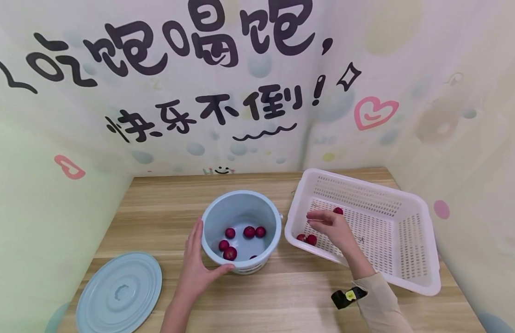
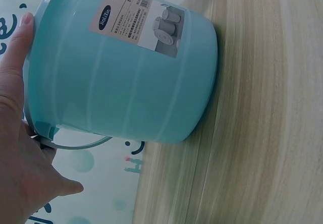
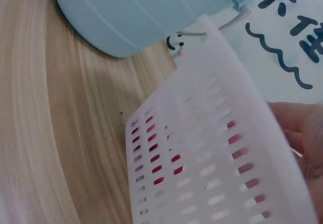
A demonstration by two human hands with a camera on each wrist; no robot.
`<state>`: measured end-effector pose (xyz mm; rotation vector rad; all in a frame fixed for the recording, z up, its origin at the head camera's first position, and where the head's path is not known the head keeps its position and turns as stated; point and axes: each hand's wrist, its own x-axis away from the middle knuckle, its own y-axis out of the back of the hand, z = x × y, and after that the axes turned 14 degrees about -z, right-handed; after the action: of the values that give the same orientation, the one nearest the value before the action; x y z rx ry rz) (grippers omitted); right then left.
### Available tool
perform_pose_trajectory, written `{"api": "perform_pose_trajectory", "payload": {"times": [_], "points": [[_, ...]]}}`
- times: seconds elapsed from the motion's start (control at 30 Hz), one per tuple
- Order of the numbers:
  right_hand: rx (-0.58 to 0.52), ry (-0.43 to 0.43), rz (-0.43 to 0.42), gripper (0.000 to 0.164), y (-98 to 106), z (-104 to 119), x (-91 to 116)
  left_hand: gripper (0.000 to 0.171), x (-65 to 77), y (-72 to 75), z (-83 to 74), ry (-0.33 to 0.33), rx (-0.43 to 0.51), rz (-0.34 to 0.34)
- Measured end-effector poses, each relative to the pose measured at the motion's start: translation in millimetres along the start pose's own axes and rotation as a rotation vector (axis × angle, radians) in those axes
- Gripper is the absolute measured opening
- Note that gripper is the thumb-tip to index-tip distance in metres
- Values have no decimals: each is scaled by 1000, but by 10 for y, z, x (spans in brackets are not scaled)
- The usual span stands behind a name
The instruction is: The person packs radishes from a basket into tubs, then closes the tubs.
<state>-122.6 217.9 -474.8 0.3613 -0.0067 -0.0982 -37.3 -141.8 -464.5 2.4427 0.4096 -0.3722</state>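
- Hands first: left hand (image 1: 196, 270) is spread wide against the rim of the bucket (image 1: 245, 206), so it's braced rather than gripped
- right hand (image 1: 334, 229) is held over the basket (image 1: 412, 245), fingers loosely extended, nothing seen pinched
- three red fruits (image 1: 311, 239) can be spotted in the basket, two in the near corner by the bucket, one just beyond the fingers; six more are seen in the bucket
- each is probably best pinched singly, lifted over both rims and released low, bruising could be avoided that way

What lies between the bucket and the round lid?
In the head view, the left hand at the bucket, then bare wooden tabletop up to the lid.
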Motion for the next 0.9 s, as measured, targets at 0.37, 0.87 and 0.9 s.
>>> {"api": "perform_pose_trajectory", "payload": {"times": [0.37, 0.87, 0.9], "points": [[74, -150, 171, 38, -17, -125, -52, 125, 2, -18, 1, -17, 14, -12], [295, -149, 280, 28, -53, -171, -46, 126, 12, -11, 0, -2, 24, -9], [306, -144, 269, 27, -53, -170, -46, 126, 12, -11, 0, -3, 24, -9]]}}
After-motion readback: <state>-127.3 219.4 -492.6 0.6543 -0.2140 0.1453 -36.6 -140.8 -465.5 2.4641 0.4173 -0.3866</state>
